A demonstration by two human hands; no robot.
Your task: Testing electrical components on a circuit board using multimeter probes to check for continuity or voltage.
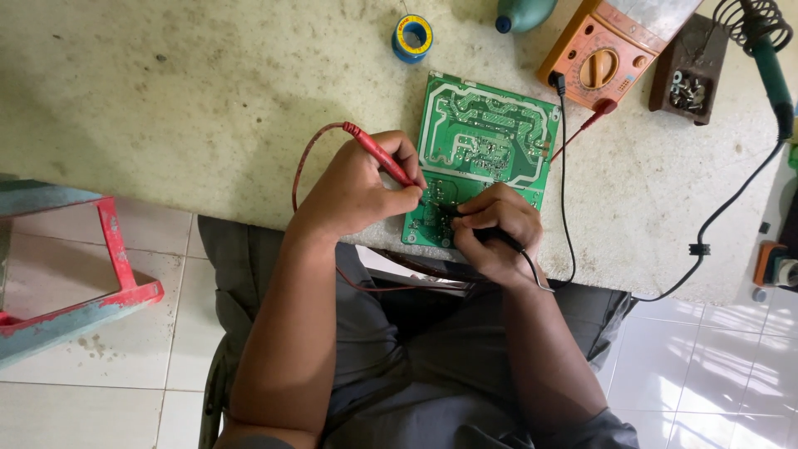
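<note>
While the green circuit board is lying long axis away from the table's near edge, the left hand is grasping the red probe and the right hand the black probe, both tips converging on the board's near-left corner.

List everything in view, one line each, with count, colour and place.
circuit board: one, green, near table edge
red test probe: one, in left hand, tip on the board
black test probe: one, in right hand, tip on the board
multimeter: one, orange, beyond the board
solder spool: one, blue and yellow, far side
soldering iron: one, green handle, in coiled stand, top right
parts tray: one, dark brown, beside multimeter
table: one, pale, stained
left hand: one
right hand: one
</note>
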